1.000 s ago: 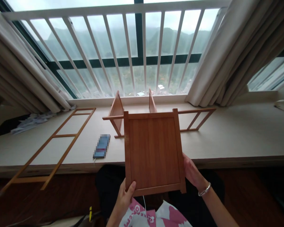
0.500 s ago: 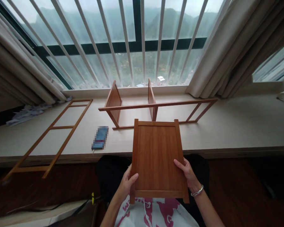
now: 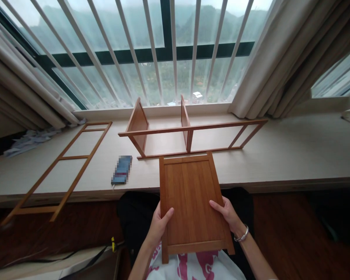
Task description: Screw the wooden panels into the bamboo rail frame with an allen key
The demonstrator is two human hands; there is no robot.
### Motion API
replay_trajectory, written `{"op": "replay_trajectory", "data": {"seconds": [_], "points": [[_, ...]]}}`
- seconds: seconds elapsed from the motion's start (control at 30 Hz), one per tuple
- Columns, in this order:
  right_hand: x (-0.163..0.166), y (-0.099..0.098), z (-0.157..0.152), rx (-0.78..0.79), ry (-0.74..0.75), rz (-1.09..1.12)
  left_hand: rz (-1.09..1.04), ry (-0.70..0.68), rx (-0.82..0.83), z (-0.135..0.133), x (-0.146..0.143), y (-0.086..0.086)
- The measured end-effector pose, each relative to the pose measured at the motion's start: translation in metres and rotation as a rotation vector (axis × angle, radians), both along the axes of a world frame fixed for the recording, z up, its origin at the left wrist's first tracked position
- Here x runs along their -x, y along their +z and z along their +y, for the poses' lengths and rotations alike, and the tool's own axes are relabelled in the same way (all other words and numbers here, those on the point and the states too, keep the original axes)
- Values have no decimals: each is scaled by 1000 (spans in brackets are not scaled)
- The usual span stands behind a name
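Wood panel point(image 3: 191, 206) btwn hands point(image 3: 158, 225) point(image 3: 230, 216), held both sides.

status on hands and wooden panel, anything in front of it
Left hand, right hand grip wooden panel at opposite sides. Broad face toward camera. Two-panel wooden frame beyond, on window ledge.

The panel point(image 3: 191, 206) is before the shelf frame point(image 3: 189, 140).

The left forearm point(image 3: 145, 249) slants far and right, the right forearm point(image 3: 256, 251) far and left, both bare; the left grip point(image 3: 158, 224) and the right grip point(image 3: 229, 214) are curled, roughly level, left thumb point(image 3: 167, 215) and right thumb point(image 3: 216, 206) uppermost and angled inward, other fingers point(image 3: 226, 201) mostly hidden
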State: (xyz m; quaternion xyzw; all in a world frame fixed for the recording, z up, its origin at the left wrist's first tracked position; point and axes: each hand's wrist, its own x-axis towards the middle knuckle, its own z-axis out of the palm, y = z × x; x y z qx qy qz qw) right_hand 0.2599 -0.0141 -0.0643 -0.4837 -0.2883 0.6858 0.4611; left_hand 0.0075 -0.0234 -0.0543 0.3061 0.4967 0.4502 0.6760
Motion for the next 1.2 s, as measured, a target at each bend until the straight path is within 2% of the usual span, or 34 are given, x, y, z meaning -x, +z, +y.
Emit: {"op": "replay_trajectory", "data": {"seconds": [0.4, 0.87, 1.2], "points": [[9, -10, -6, 36, -82, 47, -56, 119, 99, 0, 4, 2], [6, -19, -7, 49, -159, 71, -122, 226, 135, 3, -9, 21], [9, -15, -4, 49, -157, 60, -209, 185, 127, -1, 2, 3]]}}
